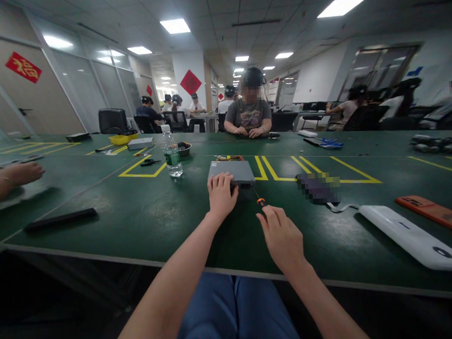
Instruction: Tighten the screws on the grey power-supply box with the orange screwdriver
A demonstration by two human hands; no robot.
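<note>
A grey metal power supply box (234,170) lies on the green table in front of me, with coloured wires (229,158) at its far side. My left hand (222,193) grips its near left part, fingers over the top and thumb at the near edge. In my right hand (281,232) is a screwdriver (261,202) with an orange and black handle, partly hidden by my fingers. Its thin shaft points up and left toward the box's near right corner; whether the tip touches, I cannot tell.
A water bottle (172,153) stands left of the box, near a metal bowl (185,149). A black bar (61,220) lies at left, by another person's hands (21,174). At right are a white power bank (414,235) and an orange phone case (440,214). A person (248,115) sits opposite.
</note>
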